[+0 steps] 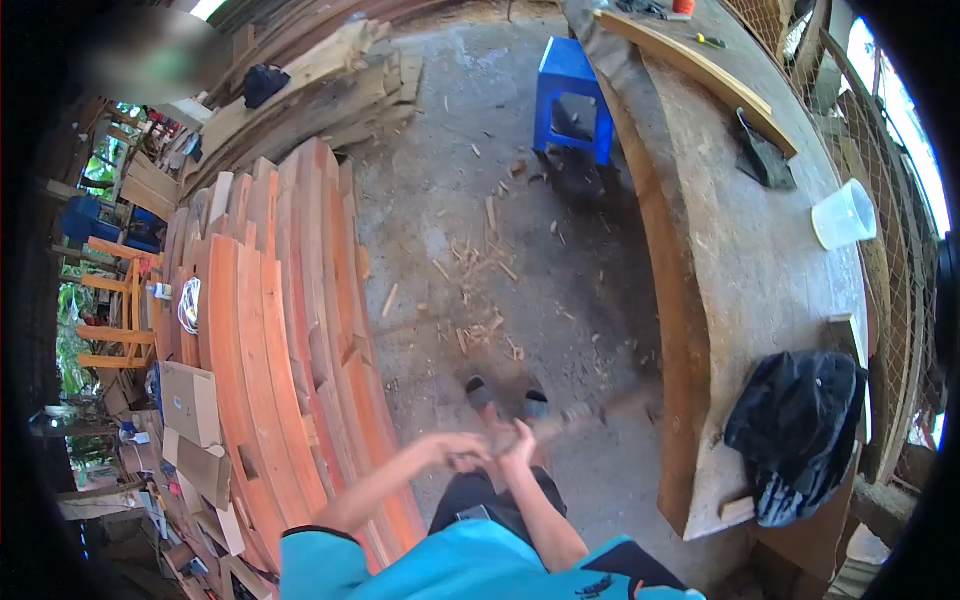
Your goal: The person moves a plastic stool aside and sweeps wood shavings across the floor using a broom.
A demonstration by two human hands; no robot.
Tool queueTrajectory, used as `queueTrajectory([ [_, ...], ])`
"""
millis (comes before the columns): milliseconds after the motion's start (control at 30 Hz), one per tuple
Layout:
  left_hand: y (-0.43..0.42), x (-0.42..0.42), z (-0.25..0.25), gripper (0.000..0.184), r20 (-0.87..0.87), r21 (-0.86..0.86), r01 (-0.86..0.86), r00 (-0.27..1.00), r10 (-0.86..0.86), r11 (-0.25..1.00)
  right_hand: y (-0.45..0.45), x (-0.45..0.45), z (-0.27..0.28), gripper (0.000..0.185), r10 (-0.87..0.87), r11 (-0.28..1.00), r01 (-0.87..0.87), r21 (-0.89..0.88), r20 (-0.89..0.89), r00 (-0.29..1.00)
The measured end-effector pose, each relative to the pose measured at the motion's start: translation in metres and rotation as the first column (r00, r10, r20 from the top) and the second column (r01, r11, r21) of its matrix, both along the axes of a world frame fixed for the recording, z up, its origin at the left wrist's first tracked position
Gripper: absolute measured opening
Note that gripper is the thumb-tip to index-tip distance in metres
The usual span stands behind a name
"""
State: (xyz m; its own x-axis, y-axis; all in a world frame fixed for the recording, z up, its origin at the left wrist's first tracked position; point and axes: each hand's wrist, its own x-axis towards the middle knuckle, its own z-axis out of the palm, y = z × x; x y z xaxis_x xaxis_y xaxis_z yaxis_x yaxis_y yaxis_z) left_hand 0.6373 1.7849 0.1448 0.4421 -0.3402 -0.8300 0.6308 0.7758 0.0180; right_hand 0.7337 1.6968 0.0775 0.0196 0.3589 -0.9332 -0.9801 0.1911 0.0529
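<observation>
In the head view my right hand (516, 446) is closed around a long, brownish stick-like thing (572, 418). Motion blurs it, so its kind and its far end do not show clearly; it points out to the right over the floor. Close beside, on the left, my left hand (464, 450) has its fingers curled in front of my waist. Whether it grips the near end of the same thing is not clear. Both hands are above my feet (536, 404), low in the view.
Stacked reddish planks (262, 330) run along the left. A long wooden bench (735, 270) on the right carries a black cloth bundle (795, 430), a translucent bucket (843, 215) and a board (700, 75). A blue stool (567, 62) stands ahead. Wood scraps (480, 265) litter the floor.
</observation>
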Motion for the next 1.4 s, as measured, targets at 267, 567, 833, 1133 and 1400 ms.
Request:
queueTrajectory([
  [267, -0.04, 0.031, -0.113, 0.01, -0.118, -0.281, -0.307, 0.951, 0.285, 0.909, -0.048, 0.015, -0.162, 0.016, 0.652, 0.756, -0.585, -0.293, 0.266, 0.71],
  [567, 0.052, 0.02, -0.049, 0.027, -0.012, 0.5, -0.627, 0.685, 0.728, 0.598, 0.194, -0.013, -0.098, 0.016, 0.734, 0.578, -0.811, 0.087, 0.377, 0.564],
  [833, 0.056, -0.049, -0.037, 0.048, -0.112, 0.22, -0.076, 0.988, 0.102, 0.973, 0.097, -0.052, -0.074, 0.019, 0.325, 0.928, -0.347, 0.135, 0.162, 0.932],
  [1133, -0.02, -0.051, -0.244, 0.056, -0.152, 0.591, 0.409, 0.903, -0.403, 0.695, 0.04, -0.034, -0.2, 0.013, 0.686, 0.592, -0.316, -0.741, 0.257, 0.681],
  [1400, 0.053, -0.03, -0.2, 0.034, -0.15, 0.807, 0.074, 0.985, 0.083, 0.586, 0.151, -0.031, -0.187, 0.012, 0.59, 0.803, -0.558, -0.21, 0.416, 0.692],
])
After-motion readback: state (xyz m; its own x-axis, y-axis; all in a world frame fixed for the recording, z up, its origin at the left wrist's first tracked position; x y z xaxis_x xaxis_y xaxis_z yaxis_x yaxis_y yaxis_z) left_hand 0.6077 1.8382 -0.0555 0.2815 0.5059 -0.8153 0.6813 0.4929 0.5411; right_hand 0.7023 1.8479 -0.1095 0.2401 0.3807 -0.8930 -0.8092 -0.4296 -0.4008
